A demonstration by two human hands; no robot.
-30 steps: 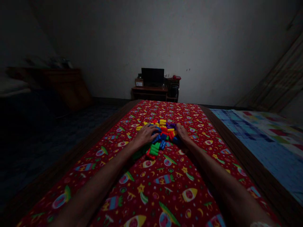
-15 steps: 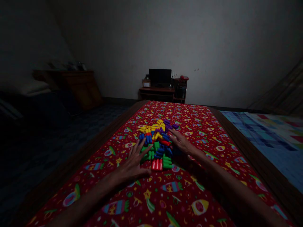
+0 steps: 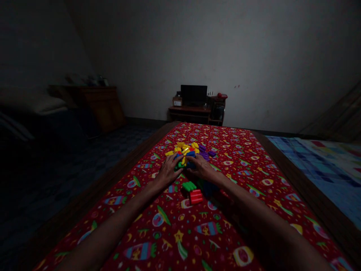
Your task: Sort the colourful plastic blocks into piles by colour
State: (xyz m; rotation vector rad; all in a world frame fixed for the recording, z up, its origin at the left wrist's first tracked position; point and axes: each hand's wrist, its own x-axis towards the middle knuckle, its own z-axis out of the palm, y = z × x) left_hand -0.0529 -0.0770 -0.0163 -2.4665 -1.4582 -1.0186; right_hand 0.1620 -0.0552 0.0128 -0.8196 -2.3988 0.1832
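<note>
A heap of small plastic blocks (image 3: 188,151) in yellow, blue, purple and red lies on a red patterned cloth (image 3: 239,177). My left hand (image 3: 168,171) rests at the heap's near left side, fingers curled onto the blocks. My right hand (image 3: 202,168) lies at the near right side, fingers bent over blue pieces. Both hands meet at the heap's front. A green block (image 3: 188,186) and a red block (image 3: 195,196) sit apart, nearer to me, between my forearms.
The cloth covers a long wooden-edged surface (image 3: 132,154). A blue chequered sheet (image 3: 318,165) lies to the right. At the far wall a low desk carries a dark screen (image 3: 193,95). A wooden cabinet (image 3: 97,105) stands at the left. The room is dim.
Both hands have reached forward again and closed in on the heap's near side. The green and red blocks now lie behind the hands, separated from the heap.
</note>
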